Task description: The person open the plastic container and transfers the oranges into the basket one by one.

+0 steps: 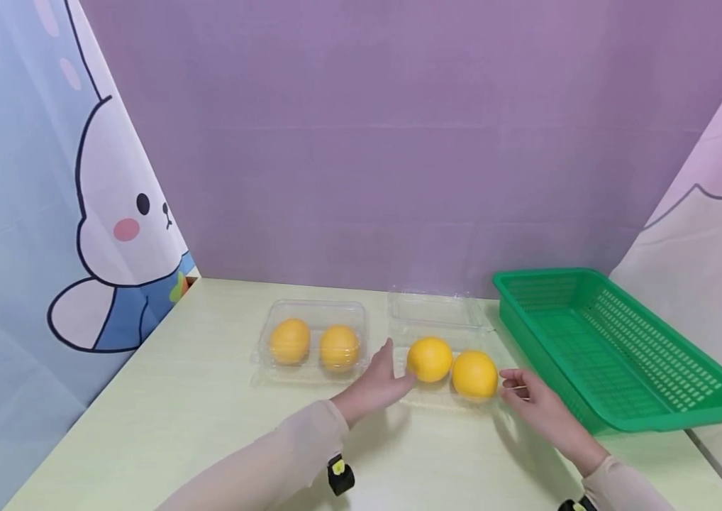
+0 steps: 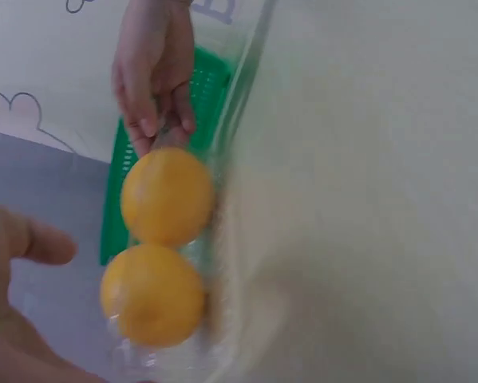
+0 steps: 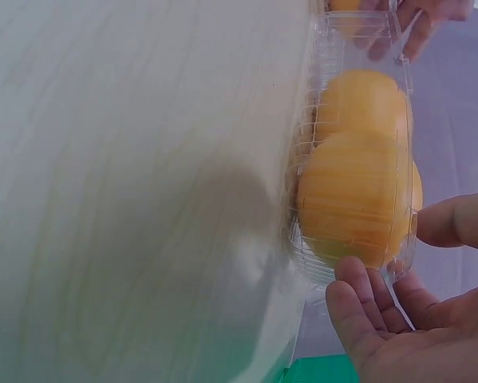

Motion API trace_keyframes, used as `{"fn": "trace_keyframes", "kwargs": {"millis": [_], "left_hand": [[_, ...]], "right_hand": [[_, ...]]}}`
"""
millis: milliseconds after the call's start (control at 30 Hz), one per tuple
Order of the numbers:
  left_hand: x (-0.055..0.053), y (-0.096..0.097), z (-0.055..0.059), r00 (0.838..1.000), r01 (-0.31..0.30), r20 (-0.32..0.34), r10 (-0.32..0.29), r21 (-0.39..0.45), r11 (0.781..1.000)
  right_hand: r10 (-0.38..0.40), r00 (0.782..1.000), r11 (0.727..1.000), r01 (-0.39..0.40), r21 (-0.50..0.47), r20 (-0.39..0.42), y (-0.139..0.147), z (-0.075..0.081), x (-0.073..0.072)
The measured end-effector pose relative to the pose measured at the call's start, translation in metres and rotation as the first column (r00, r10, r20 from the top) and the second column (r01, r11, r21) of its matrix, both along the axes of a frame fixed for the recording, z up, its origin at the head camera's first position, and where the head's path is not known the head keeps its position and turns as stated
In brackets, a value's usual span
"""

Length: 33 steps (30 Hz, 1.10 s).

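Note:
An open clear plastic clamshell box [image 1: 440, 399] holds two oranges side by side, a left orange [image 1: 430, 359] and a right orange [image 1: 475, 375]. Its lid [image 1: 435, 311] lies folded back toward the purple backdrop. My right hand [image 1: 542, 411] pinches the box's right end; in the right wrist view the thumb [image 3: 454, 219] is at the rim and the fingers bend against the outer wall. At the box's left side is my left hand [image 1: 381, 383], its thumb and fingers spread apart beside the left orange.
To the left stands another clear box [image 1: 318, 311], lid down, with two oranges [image 1: 290, 341] inside. A green plastic basket [image 1: 597, 355] with slotted sides sits at the right edge of the table. A purple backdrop [image 1: 367, 142] rises behind the table.

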State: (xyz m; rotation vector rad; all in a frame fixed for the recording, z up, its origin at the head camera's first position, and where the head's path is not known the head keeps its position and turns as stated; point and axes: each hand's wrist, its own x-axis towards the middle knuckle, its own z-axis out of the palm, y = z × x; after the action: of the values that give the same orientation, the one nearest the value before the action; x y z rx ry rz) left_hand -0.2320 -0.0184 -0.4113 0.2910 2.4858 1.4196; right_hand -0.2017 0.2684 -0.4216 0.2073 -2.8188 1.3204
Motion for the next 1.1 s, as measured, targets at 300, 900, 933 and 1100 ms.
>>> {"fn": "trace_keyframes", "kwargs": {"millis": [300, 900, 933, 1100], "left_hand": [[-0.019, -0.027, 0.025, 0.979, 0.153, -0.074, -0.19, -0.348, 0.925], [-0.028, -0.02, 0.019, 0.973, 0.098, -0.162, -0.163, -0.351, 0.931], [-0.028, -0.02, 0.019, 0.973, 0.097, -0.162, -0.163, -0.352, 0.931], [-0.021, -0.021, 0.015, 0.976, 0.109, -0.142, -0.163, -0.331, 0.937]], "right_hand": [[0.001, 1.0, 1.0, -0.001, -0.004, 0.01, 0.0, 0.001, 0.001], [0.01, 1.0, 1.0, -0.011, -0.008, -0.012, -0.001, 0.003, 0.0], [0.013, 1.0, 1.0, -0.013, -0.008, -0.013, -0.001, 0.003, 0.0], [0.015, 1.0, 1.0, -0.015, -0.01, -0.022, -0.002, 0.003, -0.001]]}}
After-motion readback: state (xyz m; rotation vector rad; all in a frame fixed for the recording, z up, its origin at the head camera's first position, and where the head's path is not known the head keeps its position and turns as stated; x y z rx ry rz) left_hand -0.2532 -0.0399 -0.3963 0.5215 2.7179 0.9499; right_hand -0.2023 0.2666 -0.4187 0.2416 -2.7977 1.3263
